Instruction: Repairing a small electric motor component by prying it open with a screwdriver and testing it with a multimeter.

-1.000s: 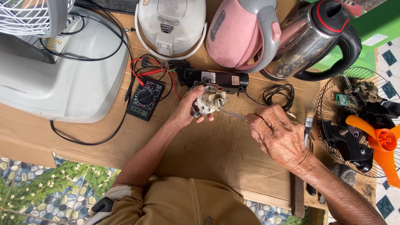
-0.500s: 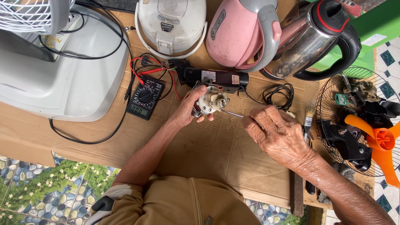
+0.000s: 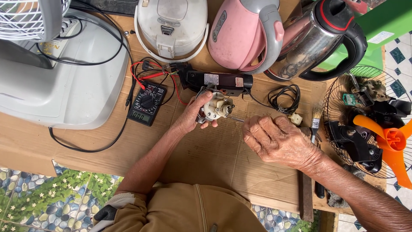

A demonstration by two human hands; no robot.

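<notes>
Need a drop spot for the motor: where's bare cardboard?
Free: cardboard between the forearms, and left below the multimeter cable. Crowded: top edge with rice cooker and kettles; right side by brush and fan grille.

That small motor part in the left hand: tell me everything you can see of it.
The small motor is a compact cream-white unit, apparently plastic, with round bosses on its face and darker metal showing behind. The left hand cups it from below and the left, thumb over its top, just above the cardboard sheet. A thin metal shaft reaches its right side from the closed right hand; whether the shaft is a tool cannot be told. A black component lies directly behind it.
</notes>
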